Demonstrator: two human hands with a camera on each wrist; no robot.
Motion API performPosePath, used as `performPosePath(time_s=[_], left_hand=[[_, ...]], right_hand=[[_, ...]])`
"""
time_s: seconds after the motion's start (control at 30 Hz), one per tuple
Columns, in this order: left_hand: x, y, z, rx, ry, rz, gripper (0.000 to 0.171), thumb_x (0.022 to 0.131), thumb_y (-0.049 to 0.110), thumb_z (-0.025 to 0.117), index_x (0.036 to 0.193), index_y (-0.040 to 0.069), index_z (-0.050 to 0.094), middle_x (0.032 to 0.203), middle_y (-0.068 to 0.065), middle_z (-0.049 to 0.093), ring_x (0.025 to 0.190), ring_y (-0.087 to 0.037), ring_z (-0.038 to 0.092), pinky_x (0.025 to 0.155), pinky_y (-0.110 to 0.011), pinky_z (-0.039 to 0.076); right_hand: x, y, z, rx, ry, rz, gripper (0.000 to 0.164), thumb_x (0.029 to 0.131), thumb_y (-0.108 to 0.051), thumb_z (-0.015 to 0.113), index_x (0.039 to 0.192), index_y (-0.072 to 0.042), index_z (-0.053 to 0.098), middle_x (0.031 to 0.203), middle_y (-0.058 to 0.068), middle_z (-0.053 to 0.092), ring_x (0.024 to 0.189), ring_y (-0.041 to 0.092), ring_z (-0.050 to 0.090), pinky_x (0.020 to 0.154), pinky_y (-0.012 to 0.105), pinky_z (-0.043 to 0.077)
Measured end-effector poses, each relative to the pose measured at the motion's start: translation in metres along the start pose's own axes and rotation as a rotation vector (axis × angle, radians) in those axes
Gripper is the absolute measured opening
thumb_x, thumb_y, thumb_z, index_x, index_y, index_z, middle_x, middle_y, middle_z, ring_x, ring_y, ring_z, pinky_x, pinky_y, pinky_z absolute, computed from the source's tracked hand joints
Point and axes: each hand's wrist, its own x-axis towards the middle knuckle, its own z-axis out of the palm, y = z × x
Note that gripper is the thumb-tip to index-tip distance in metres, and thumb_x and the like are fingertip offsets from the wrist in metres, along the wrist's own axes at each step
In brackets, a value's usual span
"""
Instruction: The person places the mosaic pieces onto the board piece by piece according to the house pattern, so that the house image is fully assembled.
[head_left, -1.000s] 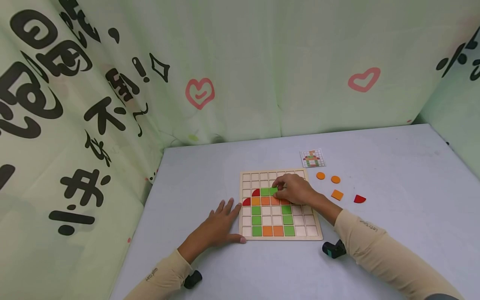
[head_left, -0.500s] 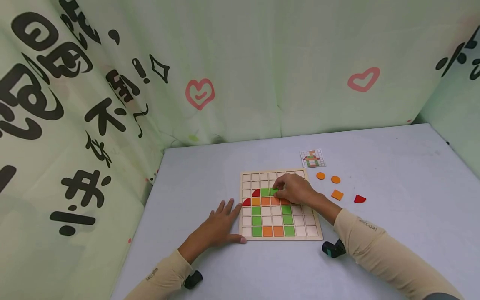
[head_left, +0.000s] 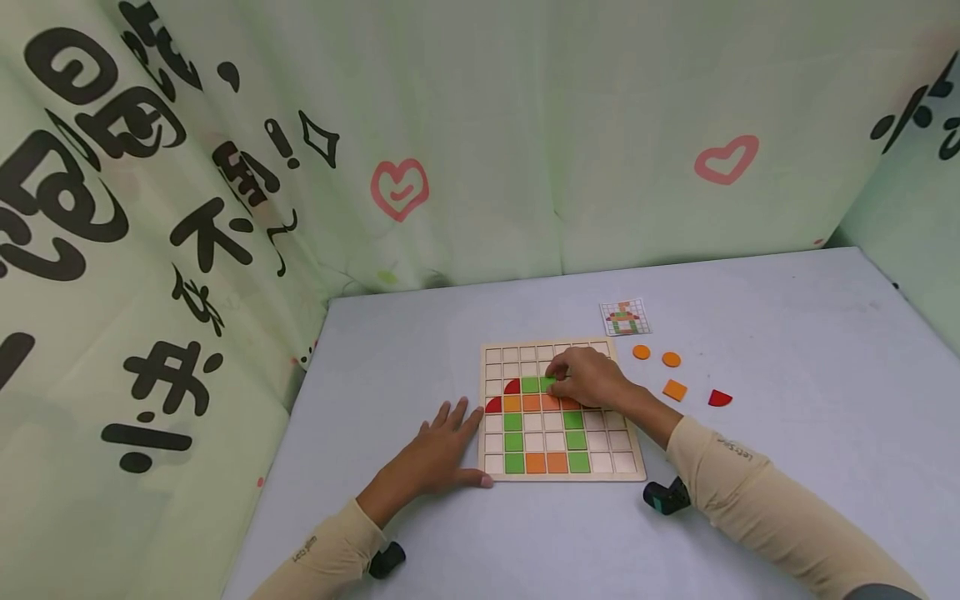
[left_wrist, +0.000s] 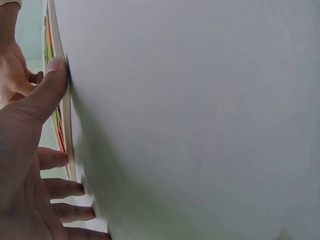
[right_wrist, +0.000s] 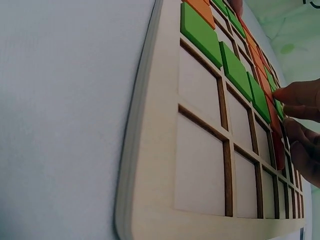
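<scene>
A wooden grid board lies on the table, partly filled with green and orange squares and red quarter-circles. My right hand is over its upper middle, thumb and fingers pinching a green square tile in the row that starts with a red quarter-circle tile. In the right wrist view those fingertips are right at the green tile, behind the orange row, and partly hide it. My left hand rests with spread fingers along the board's left side, its thumb against the edge.
Right of the board lie two orange discs, an orange square and a red quarter-circle. A pattern card lies beyond the board's far right corner. Curtains stand behind the table and at its sides.
</scene>
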Motion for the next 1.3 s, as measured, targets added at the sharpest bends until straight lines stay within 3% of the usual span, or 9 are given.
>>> performPosePath(time_s=[0.2, 0.43, 0.6, 0.87, 1.0, 1.3], left_hand=[[0.0, 0.001, 0.0, 0.003, 0.006, 0.001, 0.108, 0.075, 0.066, 0.077, 0.159, 0.016, 0.03, 0.165, -0.017, 0.027, 0.151, -0.045, 0.024, 0.108, -0.068, 0.036], [0.0, 0.001, 0.001, -0.003, 0.011, 0.0, 0.108, 0.075, 0.065, 0.078, 0.159, 0.016, 0.031, 0.165, -0.017, 0.027, 0.15, -0.046, 0.024, 0.107, -0.068, 0.036], [0.0, 0.0, 0.002, 0.003, 0.015, -0.002, 0.109, 0.074, 0.066, 0.078, 0.159, 0.017, 0.031, 0.165, -0.016, 0.026, 0.151, -0.045, 0.024, 0.108, -0.068, 0.036], [-0.001, 0.001, 0.003, 0.013, 0.011, -0.003, 0.108, 0.075, 0.066, 0.077, 0.159, 0.017, 0.03, 0.165, -0.016, 0.026, 0.151, -0.045, 0.024, 0.108, -0.067, 0.036], [-0.001, 0.001, 0.002, 0.016, 0.007, -0.005, 0.108, 0.075, 0.066, 0.077, 0.159, 0.017, 0.031, 0.165, -0.016, 0.026, 0.151, -0.045, 0.024, 0.109, -0.067, 0.036], [-0.002, 0.002, 0.001, 0.015, 0.011, -0.008, 0.108, 0.075, 0.066, 0.076, 0.159, 0.017, 0.03, 0.165, -0.016, 0.026, 0.151, -0.045, 0.024, 0.109, -0.067, 0.035]], right_hand=[[-0.001, 0.0, 0.0, 0.001, 0.002, 0.001, 0.03, 0.086, -0.021, 0.078, 0.112, -0.008, 0.073, 0.091, 0.002, 0.069, 0.08, 0.017, 0.059, 0.069, 0.032, 0.045], [-0.007, 0.008, -0.005, 0.059, -0.03, -0.028, 0.034, 0.088, -0.023, 0.076, 0.119, -0.009, 0.07, 0.094, -0.001, 0.068, 0.085, 0.016, 0.058, 0.074, 0.031, 0.046], [-0.018, 0.023, -0.016, 0.109, -0.055, -0.079, 0.031, 0.091, -0.02, 0.072, 0.12, -0.009, 0.069, 0.097, -0.001, 0.068, 0.084, 0.015, 0.055, 0.072, 0.03, 0.045], [-0.048, 0.058, -0.047, 0.106, -0.059, -0.115, 0.029, 0.092, -0.014, 0.07, 0.12, -0.005, 0.069, 0.099, -0.001, 0.069, 0.065, 0.011, 0.052, 0.059, 0.024, 0.044], [-0.068, 0.077, -0.066, 0.081, -0.061, -0.074, 0.029, 0.092, -0.009, 0.067, 0.12, -0.003, 0.069, 0.1, 0.0, 0.068, 0.056, 0.008, 0.049, 0.055, 0.023, 0.043], [-0.105, 0.118, -0.088, 0.021, 0.004, 0.064, 0.032, 0.09, -0.011, 0.071, 0.12, -0.001, 0.067, 0.099, 0.004, 0.067, 0.06, 0.011, 0.053, 0.054, 0.024, 0.044]])
